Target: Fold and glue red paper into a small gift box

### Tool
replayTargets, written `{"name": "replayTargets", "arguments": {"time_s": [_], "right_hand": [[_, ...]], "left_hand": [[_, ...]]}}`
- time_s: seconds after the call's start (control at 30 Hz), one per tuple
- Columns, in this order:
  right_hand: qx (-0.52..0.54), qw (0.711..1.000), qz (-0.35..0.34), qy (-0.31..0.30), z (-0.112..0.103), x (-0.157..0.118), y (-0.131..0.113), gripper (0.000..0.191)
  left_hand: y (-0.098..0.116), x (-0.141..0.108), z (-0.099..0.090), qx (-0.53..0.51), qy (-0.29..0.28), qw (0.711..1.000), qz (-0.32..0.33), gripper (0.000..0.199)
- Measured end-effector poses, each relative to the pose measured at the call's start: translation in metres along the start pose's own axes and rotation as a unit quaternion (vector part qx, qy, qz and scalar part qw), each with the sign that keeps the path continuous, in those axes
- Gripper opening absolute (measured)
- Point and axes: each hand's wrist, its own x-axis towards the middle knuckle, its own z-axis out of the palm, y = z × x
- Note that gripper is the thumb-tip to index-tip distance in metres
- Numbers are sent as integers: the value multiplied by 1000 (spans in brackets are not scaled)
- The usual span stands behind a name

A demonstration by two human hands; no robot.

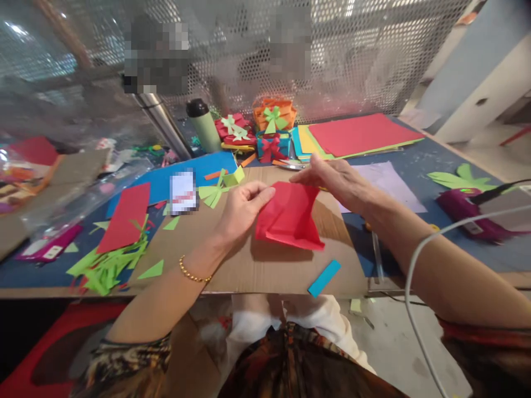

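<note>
Head view, left grip (244, 207) on red paper (288, 215), phone screen (183, 190) pixelated

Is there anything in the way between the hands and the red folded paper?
No, I can't see anything in the way. The left hand is already pinching the red folded paper, and the right hand is right by its far edge. The blue strip lies nearer the body, not between them.

No text readable; phone screen (183, 192) pixelated, label (472, 227) on purple device (452, 209) too small.
</note>
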Motion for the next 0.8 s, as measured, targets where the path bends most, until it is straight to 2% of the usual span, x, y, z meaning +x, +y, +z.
{"name": "replayTargets", "arguments": {"time_s": [0.1, 0.2, 0.33, 0.43, 0.5, 0.6, 0.7, 0.8], "right_hand": [[44, 999, 15, 14, 0, 4, 7, 72], [60, 998, 8, 3, 8, 6, 14, 64], [64, 997, -22, 25, 16, 7, 18, 70], [89, 996, -28, -5, 17, 7, 18, 74], [102, 994, -29, -14, 18, 5, 17, 68], [104, 994, -26, 22, 22, 3, 16, 55], [111, 992, -8, 51, 25, 2, 17, 50], [112, 992, -3, 51, 26, 1, 17, 46]], "left_hand": [[-5, 9, -5, 21, 77, 995, 52, 32], [-9, 13, -8, 28, 107, 992, 64, 34], [-12, 13, -8, 30, 112, 991, 60, 39], [-12, 12, -9, 32, 117, 991, 55, 42], [-12, 12, -9, 31, 125, 990, 60, 42], [-13, 11, -7, 40, 129, 988, 72, 38], [-13, 8, -5, 59, 119, 988, 75, 31], [-13, 6, -4, 69, 111, 988, 79, 27]]}}
